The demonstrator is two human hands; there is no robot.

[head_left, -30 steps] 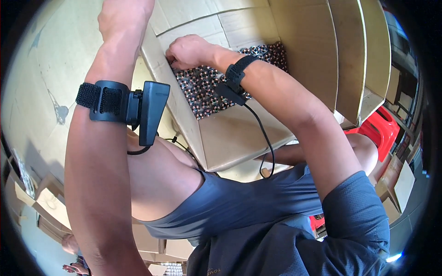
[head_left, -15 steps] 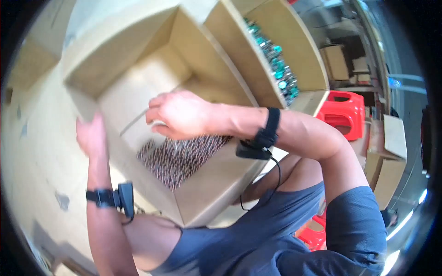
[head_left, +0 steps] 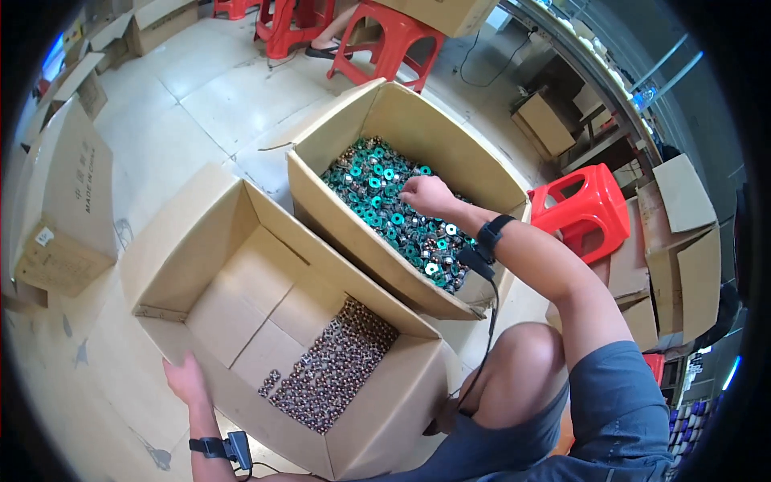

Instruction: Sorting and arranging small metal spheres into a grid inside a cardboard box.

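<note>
My left hand (head_left: 186, 379) is at the left rim of the near cardboard box (head_left: 393, 418), its thumb and fingers straddling the wall. Small round brown metallic parts (head_left: 325, 377) lie close together in rows across the right part of that box's floor, with a small separate cluster beside them. My right hand (head_left: 430, 196) is over the second cardboard box (head_left: 474, 161), just above a heap of small green-and-metal parts (head_left: 385, 205). Its fingers are curled inward, and whatever is in them cannot be made out.
Red plastic stools stand at the right (head_left: 590, 213) and at the back (head_left: 393, 44), where a person's foot (head_left: 323, 48) shows. A closed carton (head_left: 68, 201) is at the left. Opened cartons (head_left: 679, 249) and a bench (head_left: 594, 64) line the right side.
The view has swung, bringing more of the far box and floor into sight. My right hand has gone from above the near box to the far box's heap. My left hand stays at the near rim.
</note>
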